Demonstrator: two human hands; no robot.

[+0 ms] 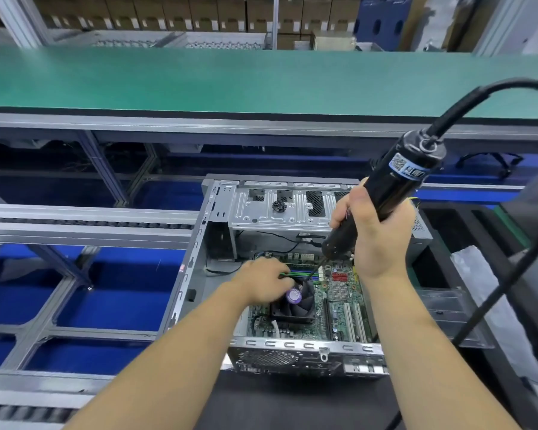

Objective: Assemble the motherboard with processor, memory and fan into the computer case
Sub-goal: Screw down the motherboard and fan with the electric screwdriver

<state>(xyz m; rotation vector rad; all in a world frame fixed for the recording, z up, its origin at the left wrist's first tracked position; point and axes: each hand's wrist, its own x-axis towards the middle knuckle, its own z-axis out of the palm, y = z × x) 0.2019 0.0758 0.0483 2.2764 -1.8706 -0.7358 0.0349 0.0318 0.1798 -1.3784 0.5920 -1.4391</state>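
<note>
Head view. Late in the job, by the look of it. Board (339,302) already down flat inside the open case (199,243). Fan (294,304) already on the board, near the middle. Green and blue memory sticks (305,276) just behind the fan. Chip hidden under the fan, so cannot tell. Likely left: driving in screws.

Right hand (371,240) wrapped tight round a black driver (385,197), tip pointing down at the board beside the fan. Left hand (263,282) curled at the tip, maybe pinching a screw; too small to tell. Black cord (370,91) running off the driver's top.

Inside the case: board, fan, sticks, thin black wires (280,237) at the back. Case on a dark counter (292,401).
</note>
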